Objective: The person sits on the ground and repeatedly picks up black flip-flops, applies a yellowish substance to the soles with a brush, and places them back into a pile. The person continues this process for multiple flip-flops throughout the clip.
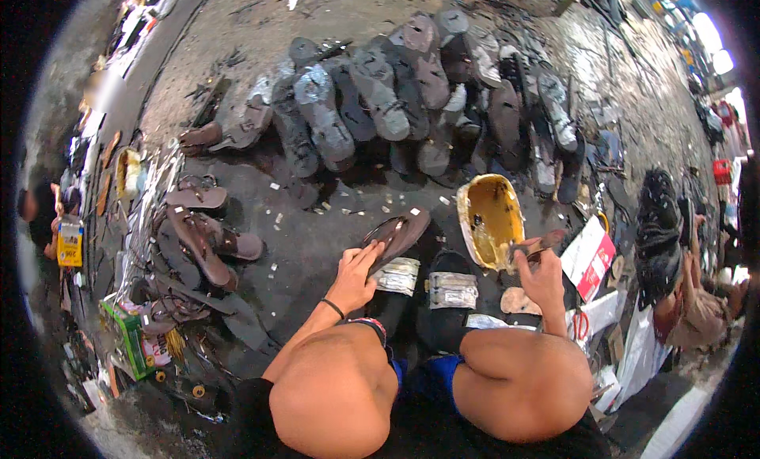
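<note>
**Sandal in one hand, brush at the glue tub in the other**

The person sits low on the dark, stained concrete floor (301, 245), bare knees at the lower edge of the view. The left hand (358, 270) reaches forward and its grip is closed on the near end of a dark brown rubber flip-flop sandal (400, 233), which lies tilted, its far end pointing up and to the right, just ahead of the person's feet. A thin dark band sits on that wrist.

The right hand (542, 273) is raised beside a yellow, glue-smeared plastic tub (491, 217) that stands open on the floor. Its grip is narrow, pinched round a small brush with a dark handle (538, 243); the brush tip lies at the tub's near right rim. Whether the bristles touch the glue cannot be told.

Between the hands, near the feet, lie two flat grey blocks wrapped in printed paper (431, 283). A pale tan insole piece (518, 300) lies below the right hand, and a red-and-white carton (590, 257) lies to the right of the tub.

Beyond the tub, a long heap of grey and black sandal soles (412, 95) is stacked in leaning rows. To the left, several brown strapped sandals (202, 233) lie loose on the floor, with a green cardboard box (127, 336) nearer the person. Small white paper scraps dot the floor.
</note>
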`<act>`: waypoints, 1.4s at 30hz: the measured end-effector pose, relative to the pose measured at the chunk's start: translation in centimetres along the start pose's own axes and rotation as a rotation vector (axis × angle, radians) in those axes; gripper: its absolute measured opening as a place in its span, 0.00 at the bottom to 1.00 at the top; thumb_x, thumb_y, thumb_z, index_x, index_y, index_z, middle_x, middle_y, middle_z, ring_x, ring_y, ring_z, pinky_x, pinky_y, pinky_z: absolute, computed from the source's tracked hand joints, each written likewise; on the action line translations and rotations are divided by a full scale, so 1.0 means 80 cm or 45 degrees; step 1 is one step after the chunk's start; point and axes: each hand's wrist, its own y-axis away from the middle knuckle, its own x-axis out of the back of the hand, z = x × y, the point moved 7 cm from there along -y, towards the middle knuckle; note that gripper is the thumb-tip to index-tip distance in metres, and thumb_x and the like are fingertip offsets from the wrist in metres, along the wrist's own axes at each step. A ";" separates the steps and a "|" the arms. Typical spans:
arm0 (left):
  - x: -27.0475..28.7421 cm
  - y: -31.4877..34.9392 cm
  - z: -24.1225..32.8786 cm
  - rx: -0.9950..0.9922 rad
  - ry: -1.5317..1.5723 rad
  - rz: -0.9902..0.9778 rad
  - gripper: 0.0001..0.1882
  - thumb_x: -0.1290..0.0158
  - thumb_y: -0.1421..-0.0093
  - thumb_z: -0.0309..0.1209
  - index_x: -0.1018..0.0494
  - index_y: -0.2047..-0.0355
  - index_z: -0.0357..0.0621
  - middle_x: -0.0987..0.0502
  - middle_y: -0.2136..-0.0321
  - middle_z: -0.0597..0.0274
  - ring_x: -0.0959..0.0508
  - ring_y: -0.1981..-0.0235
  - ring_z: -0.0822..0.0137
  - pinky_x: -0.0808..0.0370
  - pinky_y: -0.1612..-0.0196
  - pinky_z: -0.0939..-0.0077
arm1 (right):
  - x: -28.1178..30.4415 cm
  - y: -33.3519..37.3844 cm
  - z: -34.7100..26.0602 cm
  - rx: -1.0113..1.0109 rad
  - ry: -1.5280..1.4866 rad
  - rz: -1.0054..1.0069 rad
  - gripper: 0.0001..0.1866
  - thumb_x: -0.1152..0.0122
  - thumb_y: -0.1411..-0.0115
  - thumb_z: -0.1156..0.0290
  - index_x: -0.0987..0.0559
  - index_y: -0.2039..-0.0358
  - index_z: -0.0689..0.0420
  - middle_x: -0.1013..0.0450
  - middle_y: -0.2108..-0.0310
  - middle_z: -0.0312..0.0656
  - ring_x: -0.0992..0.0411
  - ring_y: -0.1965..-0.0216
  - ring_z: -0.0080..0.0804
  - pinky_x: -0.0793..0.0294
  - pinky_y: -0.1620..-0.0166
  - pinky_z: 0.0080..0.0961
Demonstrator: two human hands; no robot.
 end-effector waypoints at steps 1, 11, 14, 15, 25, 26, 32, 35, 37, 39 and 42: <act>-0.015 -0.012 0.008 -0.068 0.030 -0.075 0.33 0.41 0.47 0.32 0.31 0.39 0.42 0.31 0.38 0.50 0.32 0.41 0.49 0.36 0.36 0.57 | -0.005 0.007 0.009 -0.058 0.204 -0.157 0.20 0.36 0.46 0.56 0.20 0.69 0.64 0.22 0.68 0.60 0.22 0.63 0.59 0.24 0.59 0.48; -0.082 -0.153 0.033 -0.099 0.075 -0.332 0.39 0.51 0.34 0.56 0.41 0.31 0.44 0.42 0.31 0.45 0.43 0.30 0.47 0.48 0.28 0.62 | 0.021 -0.010 -0.095 0.160 -1.359 -0.154 0.15 0.33 0.37 0.68 0.20 0.54 0.65 0.20 0.60 0.39 0.25 0.60 0.21 0.25 0.55 0.24; -0.034 -0.186 0.037 0.236 1.191 -0.005 0.31 0.62 0.27 0.50 0.33 0.37 0.37 0.24 0.45 0.50 0.24 0.44 0.59 0.29 0.40 0.67 | 0.026 -0.048 -0.148 0.436 -1.386 0.055 0.17 0.33 0.38 0.73 0.24 0.50 0.64 0.21 0.58 0.40 0.25 0.59 0.21 0.24 0.51 0.23; -0.030 -0.192 0.057 0.432 1.688 -0.111 0.28 0.64 0.26 0.47 0.30 0.40 0.39 0.23 0.46 0.52 0.23 0.47 0.59 0.27 0.42 0.65 | 0.031 -0.060 -0.155 0.460 -1.278 0.185 0.17 0.32 0.39 0.73 0.23 0.51 0.64 0.21 0.58 0.39 0.24 0.59 0.21 0.24 0.53 0.22; 0.020 -0.163 0.100 0.534 2.170 0.046 0.28 0.65 0.27 0.51 0.29 0.43 0.43 0.21 0.51 0.58 0.21 0.52 0.60 0.24 0.47 0.61 | 0.026 -0.050 -0.237 0.886 -1.060 0.306 0.10 0.30 0.42 0.71 0.18 0.61 0.60 0.20 0.62 0.45 0.22 0.62 0.38 0.25 0.57 0.31; 0.015 -0.157 0.097 0.540 2.120 0.083 0.28 0.64 0.27 0.52 0.29 0.43 0.43 0.21 0.51 0.58 0.21 0.52 0.60 0.24 0.47 0.61 | 0.038 -0.043 -0.248 0.980 -1.023 0.432 0.11 0.30 0.42 0.71 0.18 0.60 0.60 0.20 0.63 0.46 0.22 0.63 0.38 0.24 0.58 0.31; 0.034 -0.162 0.094 0.437 1.962 0.331 0.25 0.60 0.26 0.50 0.27 0.47 0.41 0.21 0.55 0.60 0.20 0.57 0.64 0.22 0.52 0.68 | 0.033 -0.030 -0.236 0.895 -0.921 0.483 0.09 0.32 0.41 0.72 0.19 0.61 0.60 0.20 0.61 0.45 0.21 0.59 0.37 0.25 0.54 0.32; 0.037 -0.160 0.095 0.413 1.839 0.511 0.25 0.58 0.26 0.49 0.26 0.50 0.38 0.20 0.58 0.58 0.19 0.59 0.65 0.22 0.54 0.68 | 0.045 -0.072 -0.226 0.459 -1.389 0.438 0.12 0.34 0.37 0.67 0.20 0.56 0.59 0.20 0.63 0.43 0.23 0.59 0.30 0.26 0.54 0.30; 0.060 -0.172 0.095 0.278 1.839 0.538 0.26 0.59 0.26 0.49 0.26 0.51 0.36 0.20 0.59 0.58 0.19 0.61 0.65 0.22 0.55 0.69 | -0.003 -0.073 -0.228 0.302 -1.719 0.158 0.13 0.35 0.35 0.65 0.20 0.55 0.60 0.21 0.62 0.40 0.25 0.58 0.26 0.26 0.55 0.28; 0.055 -0.174 0.073 0.367 1.868 0.272 0.28 0.62 0.26 0.51 0.26 0.50 0.37 0.20 0.59 0.59 0.19 0.62 0.66 0.21 0.55 0.71 | -0.050 -0.056 -0.230 0.202 -1.845 -0.504 0.17 0.35 0.35 0.61 0.20 0.52 0.60 0.22 0.62 0.36 0.25 0.59 0.24 0.26 0.58 0.25; 0.032 -0.083 0.051 0.678 2.040 0.069 0.35 0.66 0.27 0.57 0.40 0.33 0.43 0.29 0.40 0.55 0.28 0.40 0.56 0.32 0.37 0.56 | -0.019 -0.081 -0.186 0.033 -2.044 -0.258 0.17 0.34 0.35 0.62 0.20 0.51 0.58 0.21 0.60 0.37 0.26 0.61 0.21 0.26 0.59 0.21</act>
